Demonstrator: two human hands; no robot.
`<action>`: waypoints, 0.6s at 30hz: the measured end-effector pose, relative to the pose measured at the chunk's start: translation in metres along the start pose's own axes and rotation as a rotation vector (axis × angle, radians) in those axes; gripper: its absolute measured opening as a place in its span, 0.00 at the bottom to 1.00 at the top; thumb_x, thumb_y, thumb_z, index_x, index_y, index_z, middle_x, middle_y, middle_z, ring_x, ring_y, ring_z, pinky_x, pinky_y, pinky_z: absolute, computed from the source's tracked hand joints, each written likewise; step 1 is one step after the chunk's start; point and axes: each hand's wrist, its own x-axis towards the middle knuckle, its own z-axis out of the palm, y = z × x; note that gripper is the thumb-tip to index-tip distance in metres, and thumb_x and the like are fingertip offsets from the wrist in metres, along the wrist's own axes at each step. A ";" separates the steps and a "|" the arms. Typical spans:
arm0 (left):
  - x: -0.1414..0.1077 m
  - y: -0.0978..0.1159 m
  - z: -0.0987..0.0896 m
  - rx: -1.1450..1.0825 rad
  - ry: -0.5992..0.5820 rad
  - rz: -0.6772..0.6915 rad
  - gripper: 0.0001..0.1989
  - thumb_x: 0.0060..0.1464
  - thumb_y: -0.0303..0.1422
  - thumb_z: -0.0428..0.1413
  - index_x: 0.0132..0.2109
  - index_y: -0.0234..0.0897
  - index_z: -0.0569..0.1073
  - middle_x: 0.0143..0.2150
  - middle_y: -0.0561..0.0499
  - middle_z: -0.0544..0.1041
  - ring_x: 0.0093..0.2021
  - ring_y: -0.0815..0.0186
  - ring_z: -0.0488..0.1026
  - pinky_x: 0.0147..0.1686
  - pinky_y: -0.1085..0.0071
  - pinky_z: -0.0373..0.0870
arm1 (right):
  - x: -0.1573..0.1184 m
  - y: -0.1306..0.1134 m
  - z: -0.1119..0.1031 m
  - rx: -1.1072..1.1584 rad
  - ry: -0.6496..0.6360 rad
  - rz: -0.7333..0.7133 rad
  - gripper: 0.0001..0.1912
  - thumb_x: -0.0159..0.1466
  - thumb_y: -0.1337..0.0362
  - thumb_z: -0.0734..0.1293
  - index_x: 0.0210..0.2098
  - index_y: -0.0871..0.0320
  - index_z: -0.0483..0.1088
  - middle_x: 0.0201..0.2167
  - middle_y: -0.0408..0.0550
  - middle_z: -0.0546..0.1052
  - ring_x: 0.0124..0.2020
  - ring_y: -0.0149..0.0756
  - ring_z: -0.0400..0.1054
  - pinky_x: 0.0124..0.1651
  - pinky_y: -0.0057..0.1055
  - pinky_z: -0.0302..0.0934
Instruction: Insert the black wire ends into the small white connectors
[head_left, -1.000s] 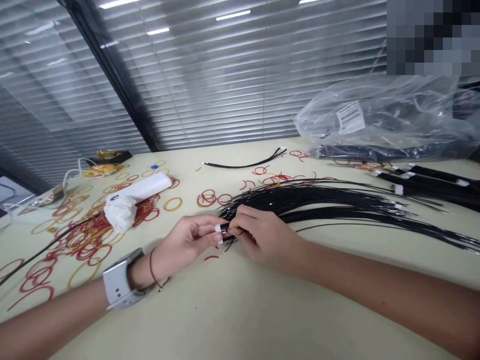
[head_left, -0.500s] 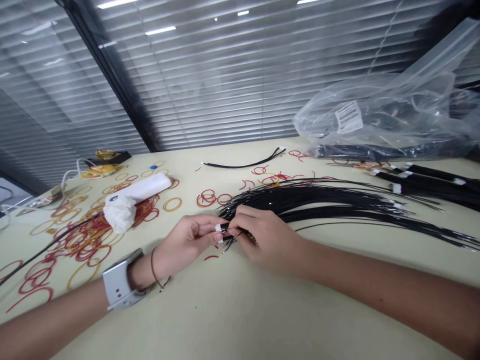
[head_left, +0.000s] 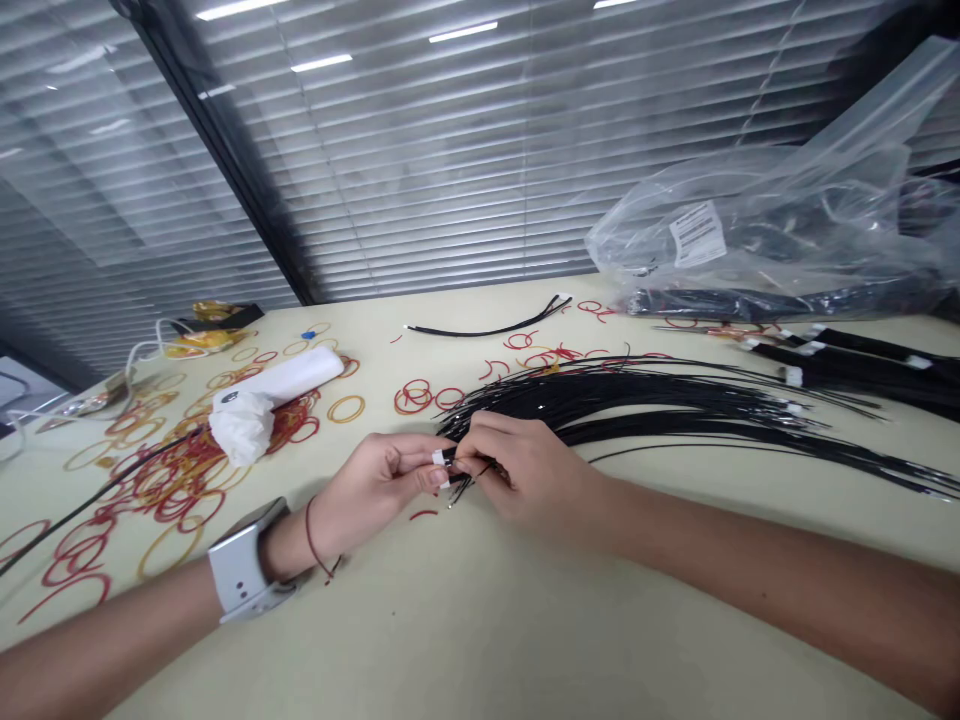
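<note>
My left hand pinches a small white connector between thumb and fingers, at the left end of the black wires. Right beside it, my right hand is closed, its thumb and forefinger pinched on a thin black wire close to that connector. The exact contact of the fingertips is partly hidden. Behind and under my right hand lies a large bundle of black wires, fanning to the right with shiny tips. Some loose wire ends stick out below the connector.
Red and yellow rubber bands lie scattered on the left around a white power bank-like block and crumpled white tissue. A short black cable lies behind. Back right are a clear plastic bag and black cable bundles.
Both hands keep nearly the same place and grip. The view has shifted very slightly, and the left wrist sits a touch further right.
</note>
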 end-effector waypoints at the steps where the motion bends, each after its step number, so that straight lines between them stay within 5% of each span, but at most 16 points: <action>1: 0.000 0.000 0.000 0.034 0.001 0.012 0.13 0.48 0.31 0.55 0.42 0.31 0.73 0.31 0.48 0.75 0.27 0.72 0.67 0.27 0.79 0.67 | 0.000 0.000 0.000 -0.016 -0.001 -0.015 0.05 0.54 0.75 0.56 0.25 0.61 0.59 0.25 0.42 0.61 0.24 0.23 0.52 0.27 0.22 0.47; 9: -0.007 0.003 0.001 0.471 0.063 0.169 0.12 0.51 0.34 0.51 0.39 0.32 0.74 0.24 0.52 0.72 0.22 0.73 0.62 0.21 0.80 0.60 | -0.002 -0.005 0.002 -0.214 0.016 -0.152 0.08 0.56 0.75 0.53 0.25 0.62 0.60 0.24 0.44 0.59 0.22 0.26 0.48 0.23 0.24 0.45; 18: 0.001 0.003 0.001 -0.030 0.021 0.053 0.15 0.50 0.30 0.53 0.46 0.31 0.69 0.39 0.46 0.75 0.36 0.69 0.70 0.35 0.77 0.67 | 0.000 -0.003 0.002 -0.157 0.016 -0.011 0.09 0.58 0.75 0.53 0.32 0.64 0.63 0.29 0.47 0.62 0.27 0.27 0.55 0.29 0.24 0.53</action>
